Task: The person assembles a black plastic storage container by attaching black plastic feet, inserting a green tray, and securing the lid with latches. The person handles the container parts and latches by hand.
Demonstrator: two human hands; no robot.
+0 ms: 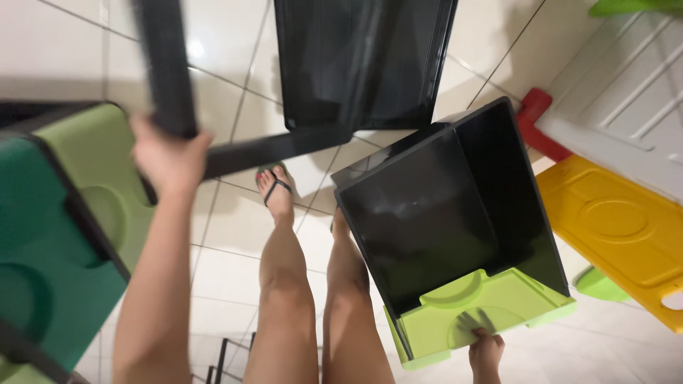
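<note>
Closest to the camera, the left hand (167, 153) was clenched around a black frame bar (167, 67) beside the green drawer unit (64, 235). Lower right, the right hand (486, 348) grasped the light-green front of a black drawer (441, 213), tilted above the tiled floor (228, 235).

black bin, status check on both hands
Left hand gripping black frame bar. Right hand on black bin's green front. Legs beside bin.

A black bin (441, 213) with a lime-green front sits at centre, a dark green and lime unit (64, 227) at left, a yellow panel (619, 227) at right, over white floor tiles (64, 43).
</note>
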